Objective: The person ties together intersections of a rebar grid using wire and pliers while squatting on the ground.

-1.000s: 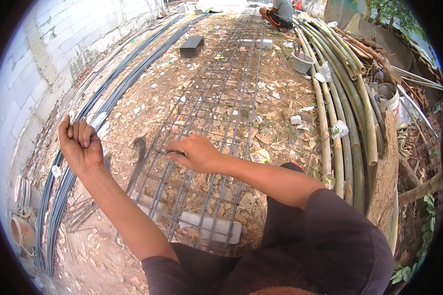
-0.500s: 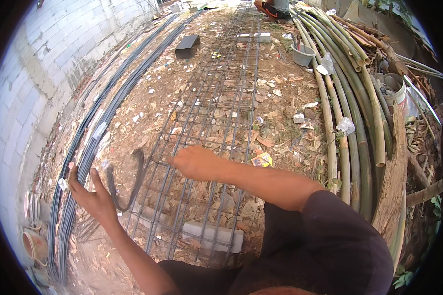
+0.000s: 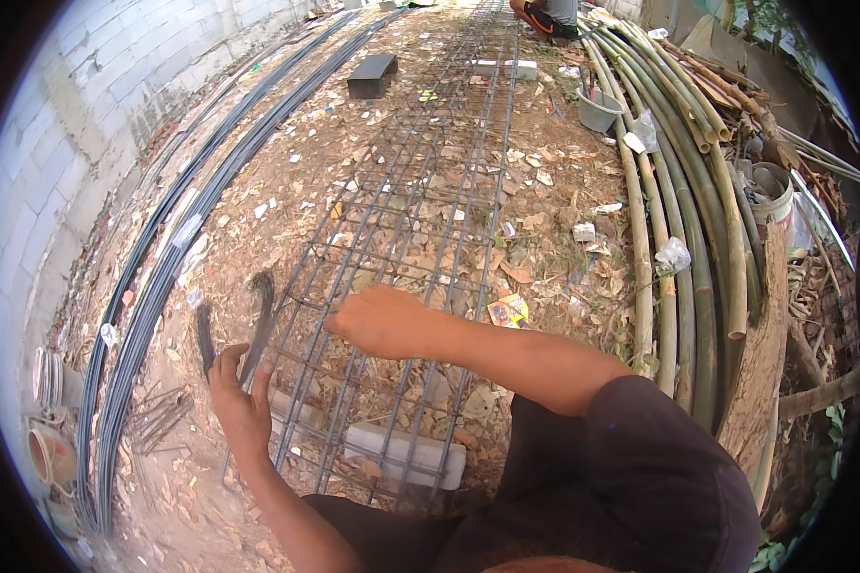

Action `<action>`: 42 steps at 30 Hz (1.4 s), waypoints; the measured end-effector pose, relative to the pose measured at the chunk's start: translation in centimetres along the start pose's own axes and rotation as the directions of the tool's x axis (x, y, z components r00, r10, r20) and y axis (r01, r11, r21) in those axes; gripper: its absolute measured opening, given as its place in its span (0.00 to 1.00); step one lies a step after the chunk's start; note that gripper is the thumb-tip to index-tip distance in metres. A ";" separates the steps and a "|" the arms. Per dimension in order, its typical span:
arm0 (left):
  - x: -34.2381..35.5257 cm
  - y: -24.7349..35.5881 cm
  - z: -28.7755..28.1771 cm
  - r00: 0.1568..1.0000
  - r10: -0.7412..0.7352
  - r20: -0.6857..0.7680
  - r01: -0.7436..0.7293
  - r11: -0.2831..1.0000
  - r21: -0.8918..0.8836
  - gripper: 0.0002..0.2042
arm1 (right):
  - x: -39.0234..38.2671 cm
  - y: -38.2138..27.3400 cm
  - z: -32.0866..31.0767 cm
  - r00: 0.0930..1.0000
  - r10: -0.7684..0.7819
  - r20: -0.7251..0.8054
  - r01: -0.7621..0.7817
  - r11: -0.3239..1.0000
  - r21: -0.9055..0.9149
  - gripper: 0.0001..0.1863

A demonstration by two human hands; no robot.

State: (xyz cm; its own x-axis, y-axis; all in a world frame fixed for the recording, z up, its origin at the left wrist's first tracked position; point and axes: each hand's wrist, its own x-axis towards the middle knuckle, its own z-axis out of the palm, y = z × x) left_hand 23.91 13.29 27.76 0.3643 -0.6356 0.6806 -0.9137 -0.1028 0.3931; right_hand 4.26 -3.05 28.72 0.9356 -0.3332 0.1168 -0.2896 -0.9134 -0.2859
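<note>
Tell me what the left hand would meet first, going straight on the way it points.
Most likely the bent bundle of thin, dark wires: the fingers of the left hand point toward it and overlap it in the picture. Depth is unclear, so they may be touching it.

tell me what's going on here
A person's right hand is curled over the left side of a rebar cage; anything it holds is hidden. The left hand, fingers parted, is at a bent bundle of thin wire beside the cage. Another person crouches farther along.
</note>
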 end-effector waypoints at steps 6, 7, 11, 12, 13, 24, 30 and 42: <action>-1.9 6.1 2.0 0.958 -0.020 0.286 0.087 0.970 -0.227 0.09 | -0.4 -1.5 -2.2 0.977 -0.098 -0.192 0.119 0.987 0.104 0.09; -1.6 6.2 1.5 0.935 -0.082 0.345 0.156 0.969 -0.191 0.10 | -0.4 -1.0 -3.0 0.977 -0.101 -0.189 0.122 0.987 0.102 0.09; -0.4 5.9 -1.8 0.814 -0.282 0.507 0.441 0.869 -0.224 0.10 | -0.5 0.9 -4.9 0.971 -0.114 -0.210 0.174 0.939 0.296 0.09; -0.6 5.7 -0.9 0.926 -0.135 0.352 0.259 0.906 -0.336 0.09 | -0.6 1.0 -5.0 0.971 -0.117 -0.206 0.176 0.937 0.300 0.10; -0.8 5.8 -0.8 0.927 -0.137 0.348 0.260 0.905 -0.336 0.09 | -0.6 0.5 -4.8 0.971 -0.120 -0.205 0.179 0.938 0.298 0.10; -1.8 9.0 0.2 0.873 -0.172 0.457 0.441 0.680 -0.585 0.10 | 1.7 -2.1 -4.7 0.838 0.115 -0.533 0.479 0.311 0.821 0.24; -1.8 10.3 0.5 0.855 -0.090 0.511 0.443 0.638 -0.629 0.10 | 0.7 -2.7 -4.8 0.905 0.163 -0.394 0.296 0.426 0.855 0.23; -1.3 10.9 -0.4 0.819 -0.375 0.435 0.551 0.299 -0.779 0.10 | 2.3 -3.3 -1.9 0.889 0.323 -0.326 0.316 0.083 0.945 0.30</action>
State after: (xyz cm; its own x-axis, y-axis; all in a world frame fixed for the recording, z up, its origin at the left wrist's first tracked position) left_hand 13.50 13.33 31.42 0.5625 -0.8147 0.1409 0.0675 0.2151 0.9742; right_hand 6.98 -1.26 31.72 0.6720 -0.6673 0.3213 0.4625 0.0393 -0.8857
